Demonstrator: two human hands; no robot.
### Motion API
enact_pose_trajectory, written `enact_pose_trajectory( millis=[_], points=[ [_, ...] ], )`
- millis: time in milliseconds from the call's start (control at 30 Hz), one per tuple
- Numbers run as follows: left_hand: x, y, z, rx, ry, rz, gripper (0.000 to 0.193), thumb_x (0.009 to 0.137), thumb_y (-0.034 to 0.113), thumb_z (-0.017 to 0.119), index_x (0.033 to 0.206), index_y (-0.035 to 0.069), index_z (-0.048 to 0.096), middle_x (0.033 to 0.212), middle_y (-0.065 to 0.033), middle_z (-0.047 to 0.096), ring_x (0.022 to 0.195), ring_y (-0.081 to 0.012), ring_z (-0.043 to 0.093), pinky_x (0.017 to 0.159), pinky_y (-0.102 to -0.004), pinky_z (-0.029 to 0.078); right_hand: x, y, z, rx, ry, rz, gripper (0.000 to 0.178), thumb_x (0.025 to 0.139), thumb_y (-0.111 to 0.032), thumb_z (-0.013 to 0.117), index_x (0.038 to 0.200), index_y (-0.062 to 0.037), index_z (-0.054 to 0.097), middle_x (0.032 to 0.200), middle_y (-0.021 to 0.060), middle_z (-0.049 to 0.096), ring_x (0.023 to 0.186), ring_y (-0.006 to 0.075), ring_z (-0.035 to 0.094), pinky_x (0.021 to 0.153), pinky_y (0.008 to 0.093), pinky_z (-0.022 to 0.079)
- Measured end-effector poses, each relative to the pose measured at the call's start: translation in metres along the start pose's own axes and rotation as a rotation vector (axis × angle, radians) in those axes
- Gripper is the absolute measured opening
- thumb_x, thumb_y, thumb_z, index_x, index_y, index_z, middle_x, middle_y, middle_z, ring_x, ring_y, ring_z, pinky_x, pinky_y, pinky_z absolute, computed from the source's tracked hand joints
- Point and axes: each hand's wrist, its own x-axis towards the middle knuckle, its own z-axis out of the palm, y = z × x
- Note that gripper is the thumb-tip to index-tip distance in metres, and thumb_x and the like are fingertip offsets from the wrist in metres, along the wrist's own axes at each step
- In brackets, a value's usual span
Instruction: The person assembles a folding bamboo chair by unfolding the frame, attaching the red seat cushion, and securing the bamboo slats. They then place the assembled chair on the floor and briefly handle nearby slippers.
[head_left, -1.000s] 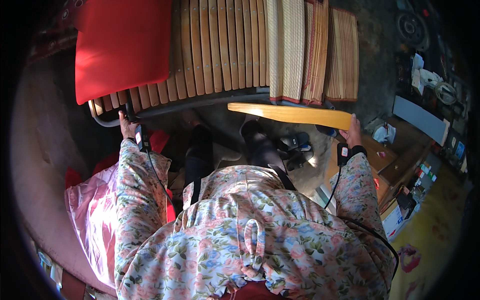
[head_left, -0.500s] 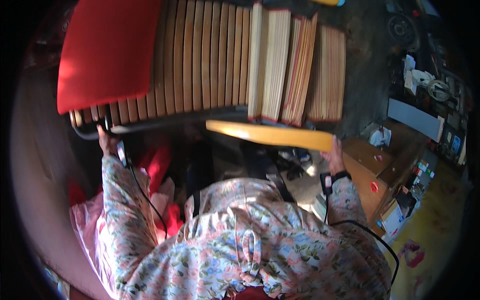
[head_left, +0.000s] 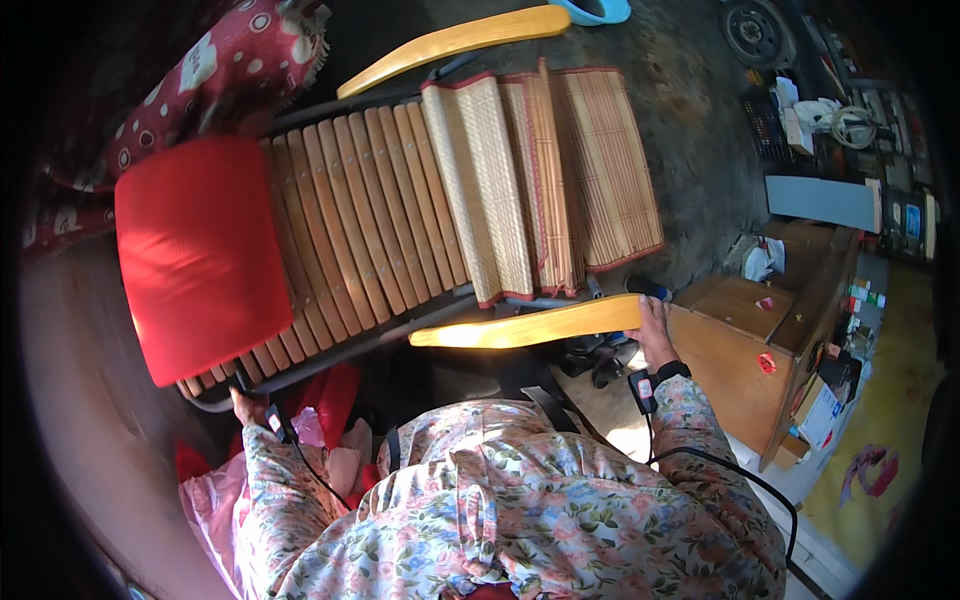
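In front of me is a reclining chair with a row of brown slats [head_left: 360, 215] in a dark metal frame [head_left: 340, 361]. A red headrest cushion [head_left: 205, 255] covers its left end, and a folded bamboo mat [head_left: 492, 185] lies across its right part. My left hand [head_left: 250, 407] is closed round the frame at the near left corner, below the cushion; its fingers are partly hidden. On the near side, my right hand [head_left: 654, 335] grips the right end of a curved yellow armrest [head_left: 525, 325]. A matching far armrest [head_left: 455, 45] runs along the opposite side.
At the far left lies a dark red patterned blanket [head_left: 225, 75]. A light blue basin [head_left: 600, 10] stands beyond the far armrest. To the right are a brown wooden cabinet [head_left: 735, 365] and a car wheel [head_left: 757, 35]. Pink plastic and red cloth [head_left: 330, 410] lie near my left arm.
The view has shifted, bringing the far armrest, blanket and basin into sight. The chair now slants down to the left. The near armrest's right end, in my right hand, now sits higher than its left end.
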Motion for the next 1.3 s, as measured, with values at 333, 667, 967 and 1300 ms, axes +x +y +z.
enact_pose_trajectory(
  millis=[333,667,967,1300],
  points=[
    [-0.019,-0.013,0.037,0.064,0.095,0.241,0.04,0.081,0.045,0.055,0.087,0.005,0.053,0.067,-0.0071,0.055,0.058,-0.0214,0.054,0.049,-0.037,0.046,0.013,0.009,-0.005,-0.05,-0.071,0.009,0.043,0.088,-0.047,0.04,0.116,-0.0152,0.036,0.105,0.0045,0.051,0.088,0.0181,0.053,0.064,0.0322,0.046],
    [-0.057,0.028,0.071,0.192,0.135,0.34,0.034,0.082,0.041,0.052,0.076,0.007,0.048,0.059,-0.0032,0.047,0.05,-0.0161,0.048,0.046,-0.0327,0.042,-0.022,-0.007,0.016,-0.073,-0.061,0.023,0.036,0.089,-0.046,0.039,0.109,-0.0165,0.041,0.099,0.0021,0.055,0.079,0.014,0.056,0.062,0.027,0.046],
    [-0.091,0.077,0.06,0.222,0.092,0.414,0.043,0.082,0.046,0.051,0.086,0.004,0.057,0.072,-0.0056,0.057,0.064,-0.0182,0.055,0.053,-0.0343,0.046,-0.04,-0.04,0.005,0.068,-0.327,-0.02,0.03,0.092,-0.033,0.037,0.115,-0.0138,0.039,0.105,0.0048,0.052,0.089,0.0155,0.053,0.068,0.03,0.045],
    [0.023,0.026,0.013,-0.126,-0.073,0.091,0.052,0.079,0.051,0.055,0.111,0.009,0.05,0.109,-0.0107,0.054,0.095,-0.0251,0.054,0.08,-0.04,0.045,-0.046,-0.032,0.029,0.077,-0.428,-0.079,0.03,0.092,-0.032,0.038,0.112,-0.0107,0.04,0.107,0.0052,0.051,0.093,0.0135,0.051,0.072,0.0288,0.045]
  ],
)
